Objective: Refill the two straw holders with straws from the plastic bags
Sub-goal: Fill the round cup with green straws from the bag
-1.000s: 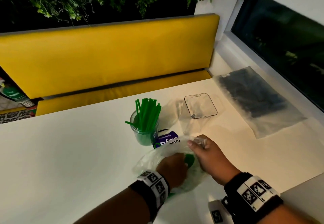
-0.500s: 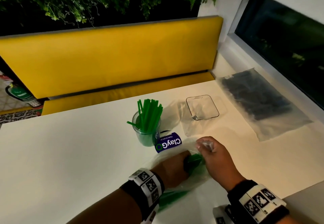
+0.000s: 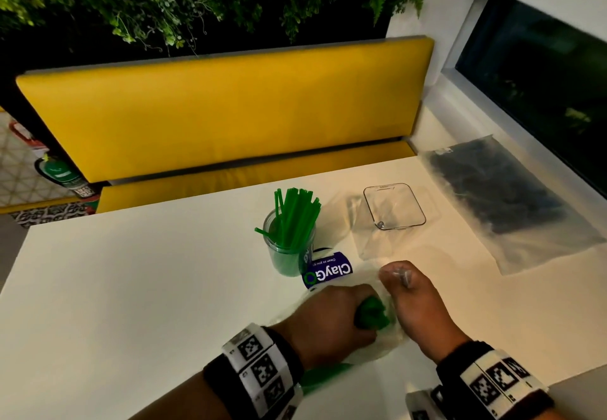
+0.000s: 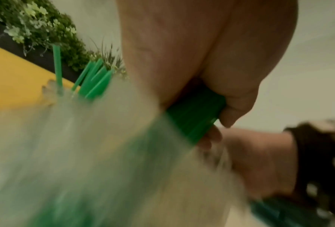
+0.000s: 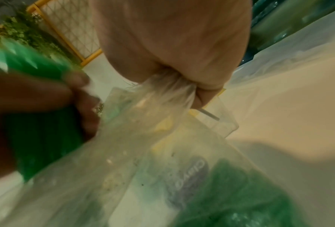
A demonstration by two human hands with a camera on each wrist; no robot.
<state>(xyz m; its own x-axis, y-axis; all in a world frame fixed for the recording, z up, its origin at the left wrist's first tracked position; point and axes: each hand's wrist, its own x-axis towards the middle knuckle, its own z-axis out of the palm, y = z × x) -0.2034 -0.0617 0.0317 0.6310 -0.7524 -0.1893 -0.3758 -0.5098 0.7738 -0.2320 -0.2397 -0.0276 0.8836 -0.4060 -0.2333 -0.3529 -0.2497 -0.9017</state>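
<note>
Green straws (image 3: 469,313), a tight bundle, long axis running near-left to far-right, clenched in the left hand (image 3: 331,321) inside the clear bag (image 5: 162,138) at the near table edge. Round holder (image 3: 290,249), part full, just beyond, far and slightly left. Right hand (image 3: 414,304) pinching the gathered bag mouth, apparently bracing. Square holder (image 3: 394,206) farther right, empty.

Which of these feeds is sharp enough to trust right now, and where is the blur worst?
Head view: dim but sharp; the round holder and square holder read clearly. Left wrist view: the bag smears, though the straw bundle in the left hand stays readable. Right wrist view: soft throughout, the right hand overexposed.
</note>
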